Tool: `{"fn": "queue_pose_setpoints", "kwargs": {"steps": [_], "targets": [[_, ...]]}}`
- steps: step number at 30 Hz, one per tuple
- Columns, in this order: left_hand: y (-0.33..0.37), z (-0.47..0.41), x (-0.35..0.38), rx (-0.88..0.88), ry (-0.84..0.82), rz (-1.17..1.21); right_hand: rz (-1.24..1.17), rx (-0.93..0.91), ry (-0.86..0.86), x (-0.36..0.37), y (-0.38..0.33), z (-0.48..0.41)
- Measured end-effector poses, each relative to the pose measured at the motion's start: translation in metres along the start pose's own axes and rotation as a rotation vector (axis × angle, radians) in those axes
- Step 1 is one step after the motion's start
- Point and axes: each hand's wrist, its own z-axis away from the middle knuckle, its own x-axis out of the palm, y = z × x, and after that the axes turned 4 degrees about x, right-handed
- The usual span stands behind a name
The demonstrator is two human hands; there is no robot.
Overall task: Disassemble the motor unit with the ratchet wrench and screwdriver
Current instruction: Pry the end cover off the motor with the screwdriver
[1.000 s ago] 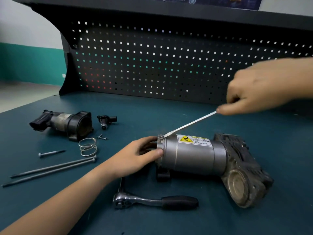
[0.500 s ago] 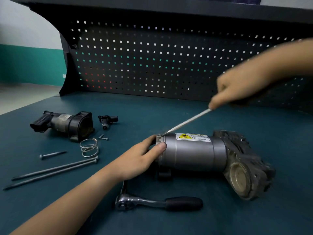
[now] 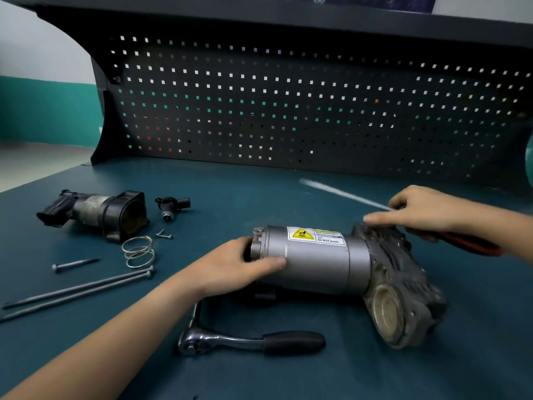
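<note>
Motor unit (image 3: 314, 261): grey cylinder with a yellow warning label and a dark cast housing at its right end; lies on its side on the teal bench top (image 3: 259, 186).
Left hand (image 3: 230, 269): clasps the motor unit's left end cap, thumb laid along the cylinder, fingers curled round the far side.
Right hand (image 3: 418, 210): above the motor unit's dark housing; grasps the screwdriver (image 3: 467, 244), forefinger stretched out leftward over the housing; whether it touches cannot be told.
Screwdriver: red-and-black handle runs out under the wrist to the right of the motor unit; shaft, blurred, points up and left behind the motor unit, its tip clear of it.
Ratchet wrench (image 3: 251, 340): flat on the bench just in front of the motor unit, black grip to the right.
Left of the motor unit: wire spring (image 3: 138, 252); two long bolts (image 3: 78, 287) side by side; one shorter bolt (image 3: 73, 264); small screws (image 3: 164, 235); small black fitting (image 3: 172, 206); detached black-and-grey assembly (image 3: 95, 212), farthest left.
Behind the motor unit: black pegboard (image 3: 288, 111).
</note>
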Motion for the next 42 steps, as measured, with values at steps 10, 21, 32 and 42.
{"fn": "queue_pose_setpoints", "kwargs": {"steps": [10, 21, 32, 42], "targets": [[-0.005, -0.008, 0.009, 0.043, 0.038, 0.248, -0.309, 0.165, -0.08, 0.025, 0.023, -0.006], [-0.002, 0.002, 0.025, 0.105, 0.151, 0.165, -0.264, 0.132, 0.201, 0.034, 0.011, -0.003], [-0.005, 0.002, -0.005, 0.153, 0.002, -0.138, -0.012, 0.026, 0.239, 0.039, 0.03, 0.072], [0.007, 0.02, -0.005, 0.081, 0.094, -0.404, 0.007, -0.088, 0.241, 0.056, 0.03, 0.07]]}}
